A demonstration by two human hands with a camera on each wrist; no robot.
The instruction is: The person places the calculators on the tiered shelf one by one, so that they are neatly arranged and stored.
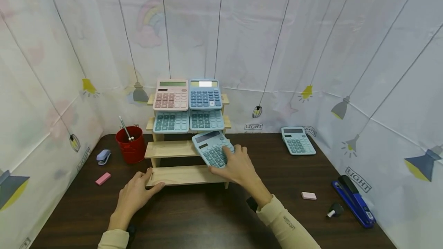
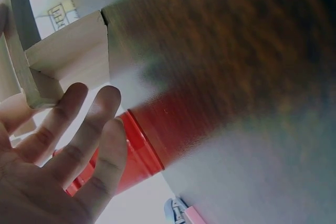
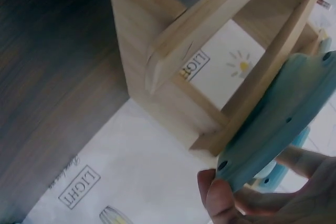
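A stepped wooden rack (image 1: 187, 175) stands on the dark table. My right hand (image 1: 238, 166) grips a light teal calculator (image 1: 209, 147) by its right and lower edges, tilted in front of the second step from the bottom. In the right wrist view, the calculator (image 3: 283, 119) shows its underside edge beside the rack's boards (image 3: 210, 30). My left hand (image 1: 135, 194) is at the left end of the lowest step, thumb by its front edge; the left wrist view shows extended fingers (image 2: 86, 124) beside the rack's end. A pink calculator (image 1: 171, 95), a blue calculator (image 1: 205, 97) and two teal calculators (image 1: 171, 121) occupy the upper steps.
Left of the rack are a red bucket (image 1: 130, 145) with pens, a small pale stapler (image 1: 103, 156) and a pink eraser (image 1: 103, 178). At right lie another teal calculator (image 1: 298, 141), a pale eraser (image 1: 308, 196), a small black object (image 1: 335, 210) and a blue stapler (image 1: 354, 203).
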